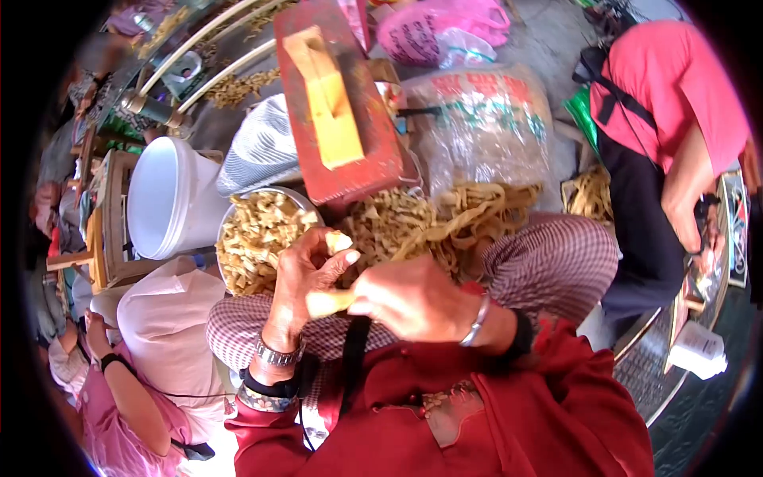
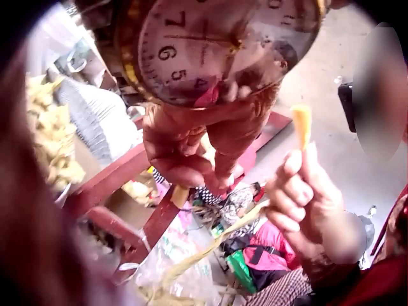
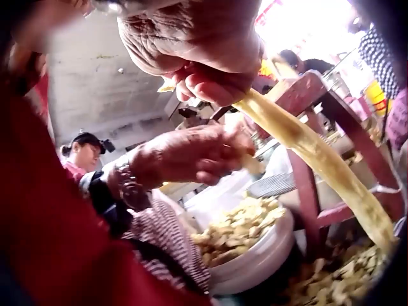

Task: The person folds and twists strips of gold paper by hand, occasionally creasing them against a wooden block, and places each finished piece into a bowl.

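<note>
The person's right hand (image 1: 421,300) grips a long pale-yellow strip (image 3: 319,159); one end sticks out past the thumb and fingers, while the rest trails towards the heap of uncut strips (image 1: 489,211) beyond the lap. The left hand (image 1: 306,274) is curled about a short pale piece (image 1: 339,241), which shows at its fingertips just above the right hand. The two hands are close together over the checked trousers (image 1: 548,254), the left wearing a metal-banded wristwatch (image 1: 278,352) and the right a silver bangle (image 1: 476,319).

Just beyond the left hand sits a round bowl (image 3: 280,239) with a white rim, full of chopped pieces (image 1: 258,238); more short pieces lie next to the uncut strips. A red wooden stool (image 1: 298,151) stands right behind these — a yellow wooden block (image 1: 327,103) lies lengthwise on its top. To the left of the stool are a grey striped sack (image 1: 262,151) and a white bucket (image 1: 171,199); to its right lies a clear plastic bag (image 1: 477,127) with red and green print, a pink bag (image 1: 437,32) behind it. People in pink tops sit on either side — the one on the right in dark trousers, near a white bottle (image 1: 698,350).
</note>
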`<state>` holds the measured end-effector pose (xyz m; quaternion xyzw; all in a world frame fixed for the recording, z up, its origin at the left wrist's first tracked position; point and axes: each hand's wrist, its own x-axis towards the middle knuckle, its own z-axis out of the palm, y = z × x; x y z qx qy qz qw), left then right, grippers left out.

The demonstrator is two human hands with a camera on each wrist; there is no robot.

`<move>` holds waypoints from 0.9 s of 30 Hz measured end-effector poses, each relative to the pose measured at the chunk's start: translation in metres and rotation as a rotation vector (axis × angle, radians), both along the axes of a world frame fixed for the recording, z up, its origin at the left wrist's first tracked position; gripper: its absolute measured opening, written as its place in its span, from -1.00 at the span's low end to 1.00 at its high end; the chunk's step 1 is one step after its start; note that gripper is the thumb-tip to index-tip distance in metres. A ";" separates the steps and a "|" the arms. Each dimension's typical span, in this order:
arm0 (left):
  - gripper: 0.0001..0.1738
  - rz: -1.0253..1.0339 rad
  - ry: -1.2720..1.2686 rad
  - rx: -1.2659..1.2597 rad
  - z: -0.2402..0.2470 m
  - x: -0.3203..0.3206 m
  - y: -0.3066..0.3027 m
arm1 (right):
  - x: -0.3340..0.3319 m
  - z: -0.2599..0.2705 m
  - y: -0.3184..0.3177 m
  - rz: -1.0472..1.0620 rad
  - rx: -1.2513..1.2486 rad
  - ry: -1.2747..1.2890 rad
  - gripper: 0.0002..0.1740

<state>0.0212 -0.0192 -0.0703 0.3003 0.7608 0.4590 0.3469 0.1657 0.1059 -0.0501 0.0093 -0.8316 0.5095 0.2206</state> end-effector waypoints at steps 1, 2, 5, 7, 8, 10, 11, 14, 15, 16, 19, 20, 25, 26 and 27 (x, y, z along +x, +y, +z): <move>-0.54 0.016 -0.154 -0.054 -0.004 0.005 -0.003 | 0.003 -0.004 -0.016 0.024 -0.015 0.024 -0.82; -0.47 0.059 -0.194 -0.146 -0.001 0.013 -0.006 | 0.004 -0.009 -0.031 0.050 -0.029 0.053 -0.81; -0.48 0.095 -0.445 -0.182 -0.019 0.024 -0.012 | 0.003 -0.013 -0.055 0.166 -0.059 0.202 -0.77; -0.50 0.098 -0.830 -0.175 -0.026 0.034 -0.016 | 0.005 -0.019 -0.066 0.252 -0.094 0.243 -0.78; -0.51 0.099 -1.021 -0.170 -0.028 0.039 -0.016 | 0.007 -0.020 -0.072 0.302 -0.116 0.229 -0.79; -0.56 0.064 -1.172 -0.140 -0.011 0.047 -0.006 | 0.011 -0.020 -0.080 0.399 -0.156 0.201 -0.80; -0.57 0.051 -1.200 -0.088 -0.011 0.044 -0.007 | 0.016 -0.018 -0.083 0.423 -0.121 0.161 -0.82; -0.65 -0.057 -1.180 0.030 0.001 0.034 -0.007 | 0.025 -0.010 -0.080 0.357 -0.234 0.140 -0.84; -0.67 -0.041 -1.063 0.025 0.003 0.031 -0.010 | 0.028 -0.005 -0.074 0.267 -0.187 0.128 -0.85; -0.70 -0.023 -0.944 0.021 0.008 0.031 -0.013 | 0.027 -0.006 -0.070 0.100 -0.231 0.243 -0.87; -0.87 -0.055 -0.538 0.274 0.026 0.051 -0.028 | 0.019 -0.011 -0.053 -0.293 -0.283 0.297 -0.85; -0.87 -0.034 -0.526 0.217 0.033 0.052 -0.034 | 0.017 -0.010 -0.044 -0.359 -0.263 0.309 -0.87; -0.89 -0.073 0.466 0.114 0.068 0.068 -0.045 | 0.015 -0.001 -0.049 -0.313 -0.486 0.049 -0.85; -0.89 -0.116 0.873 0.133 0.068 0.065 -0.046 | 0.014 0.002 -0.047 -0.253 -0.502 -0.031 -0.84; -0.86 -0.129 1.004 0.148 0.071 0.065 -0.043 | 0.014 0.003 -0.045 -0.195 -0.518 -0.113 -0.82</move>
